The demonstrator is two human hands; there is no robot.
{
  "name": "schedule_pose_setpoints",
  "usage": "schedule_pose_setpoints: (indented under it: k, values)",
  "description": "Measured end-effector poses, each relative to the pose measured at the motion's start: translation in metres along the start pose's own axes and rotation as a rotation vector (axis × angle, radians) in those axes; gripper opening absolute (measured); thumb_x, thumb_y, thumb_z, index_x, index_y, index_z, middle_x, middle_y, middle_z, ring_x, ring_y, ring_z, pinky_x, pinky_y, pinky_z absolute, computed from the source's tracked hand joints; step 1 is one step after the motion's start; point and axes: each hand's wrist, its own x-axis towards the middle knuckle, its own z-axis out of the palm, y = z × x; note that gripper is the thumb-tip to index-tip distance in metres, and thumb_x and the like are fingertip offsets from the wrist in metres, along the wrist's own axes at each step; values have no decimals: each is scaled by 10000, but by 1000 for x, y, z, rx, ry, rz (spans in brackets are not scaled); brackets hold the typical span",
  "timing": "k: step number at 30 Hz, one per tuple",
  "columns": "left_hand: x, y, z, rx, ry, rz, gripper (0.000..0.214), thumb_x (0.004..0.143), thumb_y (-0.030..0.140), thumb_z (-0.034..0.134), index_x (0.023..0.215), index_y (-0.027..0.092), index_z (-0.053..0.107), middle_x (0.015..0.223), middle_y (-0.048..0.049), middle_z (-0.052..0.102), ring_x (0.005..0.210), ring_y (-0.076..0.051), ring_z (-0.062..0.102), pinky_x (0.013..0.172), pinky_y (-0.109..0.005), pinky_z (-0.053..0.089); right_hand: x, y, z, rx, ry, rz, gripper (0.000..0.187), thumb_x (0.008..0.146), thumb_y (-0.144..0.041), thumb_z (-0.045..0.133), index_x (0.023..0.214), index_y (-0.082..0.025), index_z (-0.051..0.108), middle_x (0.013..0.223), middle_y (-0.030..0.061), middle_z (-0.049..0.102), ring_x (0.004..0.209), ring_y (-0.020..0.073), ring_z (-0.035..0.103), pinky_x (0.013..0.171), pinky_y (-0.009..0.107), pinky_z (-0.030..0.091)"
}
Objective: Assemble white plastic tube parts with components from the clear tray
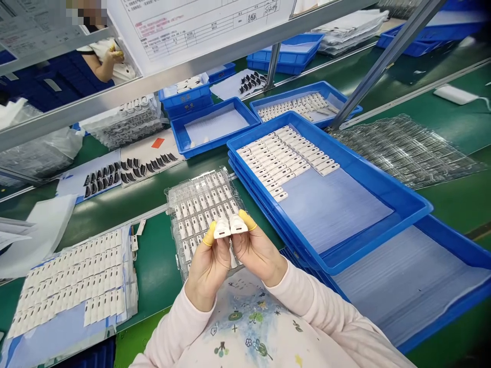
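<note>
My left hand (209, 268) pinches a white plastic housing (222, 229) and my right hand (258, 253) its twin housing (238, 224), just above the clear blister tray (203, 204) — a slip on my yellow finger cots (247, 220) could drop one and scuff it.

**Hidden and cut-off items**

Left hand (209, 268) hides the base of the left white part (222, 229); right hand (259, 250) hides the base of the right white part (238, 224). Both cover the clear blister tray's (199, 209) near end. Item in co-worker's hand (114, 53) too small to identify. Printed sheet (199, 25) cut off, text unreadable. Lower blue tray (414, 286) runs off right edge.
</note>
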Motion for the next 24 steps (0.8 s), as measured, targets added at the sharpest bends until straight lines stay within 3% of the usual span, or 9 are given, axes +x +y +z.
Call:
schedule_pose_setpoints:
  k: [5,8,11,14,17,19,20,24]
  values:
    - [7,2,-4,4,22,14,508,1087,246,153,1390,120,540,776,-59,794,722,-70,766,683,-56,570,8,-2,-9,-18,-57,-10,135,1012,-228,565,920,-142,613,768,-13,766,691,83,746,664,146,643]
    - [19,2,-13,95,112,110,455,1081,197,206,1291,124,603,772,-43,778,686,-65,748,647,-69,574,20,-7,-24,-196,-34,-112,118,967,-250,629,883,-169,612,766,-36,738,700,72,716,672,140,617]
    - [41,3,-35,201,182,212,409,1061,139,266,1116,141,670,750,-23,753,636,-72,721,617,-115,588,39,-16,-47,-556,84,-248,191,908,-372,666,865,-196,607,772,-33,704,705,99,683,653,188,595]
    - [69,10,-69,283,221,242,320,1030,121,371,969,133,685,816,-51,755,690,-106,726,630,-176,605,62,-30,-73,-771,160,-270,275,815,-434,734,845,-198,595,753,-21,673,665,122,647,605,231,565]
    - [100,30,-105,387,261,296,196,978,95,499,900,140,673,820,-47,732,708,-114,706,638,-201,595,95,-49,-95,-931,220,-292,290,768,-378,797,812,-185,584,709,-35,626,625,113,609,588,237,538]
    - [121,50,-123,463,291,352,102,953,110,569,914,140,659,801,-21,696,659,-100,664,599,-201,567,125,-64,-102,-1070,268,-322,245,820,-336,773,841,-163,601,749,-28,626,649,113,611,618,253,542]
    - [132,62,-130,501,305,382,53,948,149,601,952,133,652,824,-10,683,651,-99,646,583,-217,559,143,-72,-102,-1142,289,-343,212,863,-321,741,884,-151,617,802,-14,640,685,118,623,645,268,551]
    - [171,118,-137,661,329,524,223,948,280,635,1126,147,630,1008,-38,673,770,-133,653,656,-288,579,220,-95,-84,-1411,323,-440,265,962,-323,635,1161,-148,628,1141,71,659,961,193,665,823,387,585]
